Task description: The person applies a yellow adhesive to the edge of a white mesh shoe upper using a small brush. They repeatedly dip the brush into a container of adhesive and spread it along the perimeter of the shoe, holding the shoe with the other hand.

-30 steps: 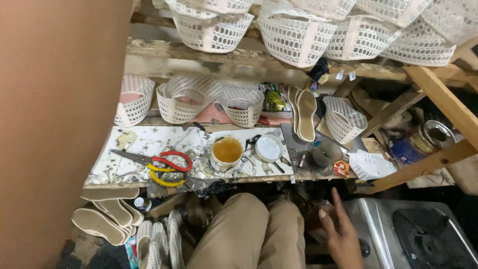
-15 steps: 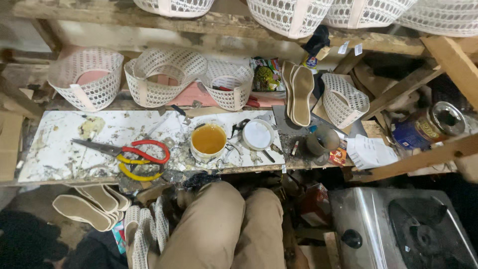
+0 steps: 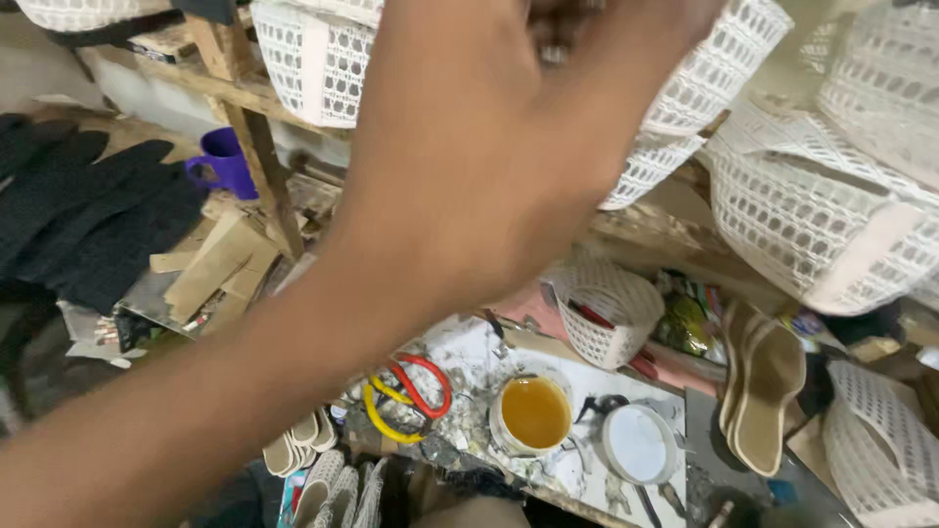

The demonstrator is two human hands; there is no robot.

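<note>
While the left hand [image 3: 509, 147] fills the upper middle of the frame, blurred and very close to the camera, its forearm runs down to the lower left corner. Its fingers reach up toward the white woven shoe uppers [image 3: 313, 59] hanging along the top edge, but the fingertips are cut off and smeared, so I cannot tell whether they grip anything or hang loose. The right hand is out of the picture.

Below, in the lower middle, lies a worktable [image 3: 469, 362] whose pale top is stained and spattered with dried glue and dark marks. On it sits a white cup of amber glue [image 3: 533, 414], and just right of it a round white lid [image 3: 638, 445]. Left of the cup lie scissors with red and yellow handles [image 3: 409, 391]. Behind the cup, a small white lattice upper [image 3: 608, 311] stands against a pink strip. Tan shoe soles [image 3: 763, 386] lean at the right of the table, and more white uppers [image 3: 812, 205] crowd the upper right.

A rough wooden post [image 3: 249, 137] rises at the upper left, with a purple mug [image 3: 227, 161] just beside it. Dark black pieces [image 3: 88, 215] are piled at the far left, above cardboard scraps [image 3: 210, 264]. Pale soles [image 3: 303, 450] are stacked at the bottom, under the table edge.
</note>
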